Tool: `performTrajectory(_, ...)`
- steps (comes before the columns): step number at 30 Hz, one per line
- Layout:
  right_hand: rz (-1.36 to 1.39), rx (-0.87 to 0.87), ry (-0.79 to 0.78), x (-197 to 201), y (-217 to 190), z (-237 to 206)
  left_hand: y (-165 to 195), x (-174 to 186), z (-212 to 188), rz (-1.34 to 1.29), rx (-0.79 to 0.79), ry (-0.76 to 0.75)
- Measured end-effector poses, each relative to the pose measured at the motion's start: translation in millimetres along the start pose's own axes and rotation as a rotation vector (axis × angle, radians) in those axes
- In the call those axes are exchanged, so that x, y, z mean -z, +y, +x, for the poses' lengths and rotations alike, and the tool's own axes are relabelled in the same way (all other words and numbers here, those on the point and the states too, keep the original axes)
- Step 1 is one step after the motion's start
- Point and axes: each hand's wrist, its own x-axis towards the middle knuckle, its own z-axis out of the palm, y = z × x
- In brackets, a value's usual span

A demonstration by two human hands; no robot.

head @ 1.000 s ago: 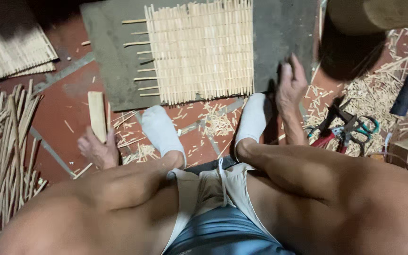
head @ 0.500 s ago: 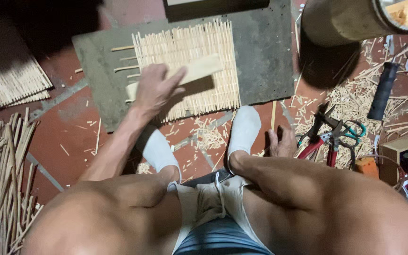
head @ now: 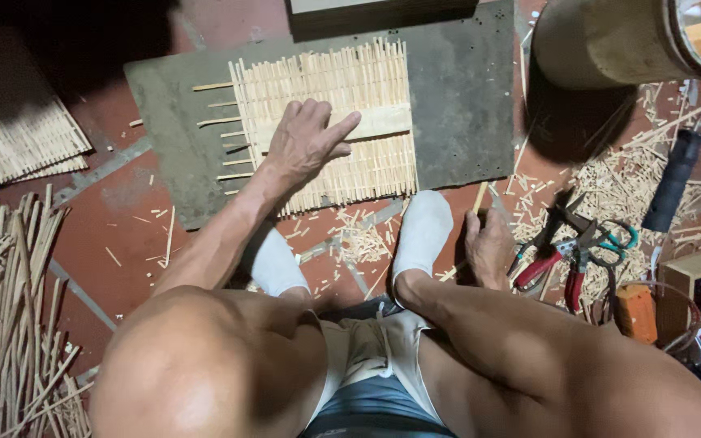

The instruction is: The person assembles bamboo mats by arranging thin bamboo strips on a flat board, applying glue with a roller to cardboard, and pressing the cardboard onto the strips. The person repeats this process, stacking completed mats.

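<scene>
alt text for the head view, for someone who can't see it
A seated person's left hand presses a flat wooden slat onto a woven bamboo mat on a grey board. The right hand holds a stick near pliers.

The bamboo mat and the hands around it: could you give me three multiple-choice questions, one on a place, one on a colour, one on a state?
1. Where does the left hand rest?
A. On the flat wooden slat lying across the bamboo mat
B. On the cylinder
C. On the stick pile

2. What colour are the handles of the pliers beside the right hand?
A. Yellow
B. Red
C. White

3. What does the right hand hold?
A. Nothing, palm up
B. The scissors
C. A thin bamboo stick

Answers: 1 A, the fingers are spread over the slat on the mat. 2 B, red grips show on the floor. 3 C, its end juts above the fingers.
</scene>
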Motion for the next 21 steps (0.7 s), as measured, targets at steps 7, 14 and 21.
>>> performTrajectory(7,-0.015,0.146,0.045,8,-16,5,0,-25,-3,0.108,0.066,0.036)
performTrajectory(14,0.704,-0.055,-0.157,32,-4,28,23,-58,-7,0.161,0.170,-0.005)
performTrajectory(21,0.352,0.432,0.101,20,-33,107,51,-50,7,0.405,0.182,-0.147)
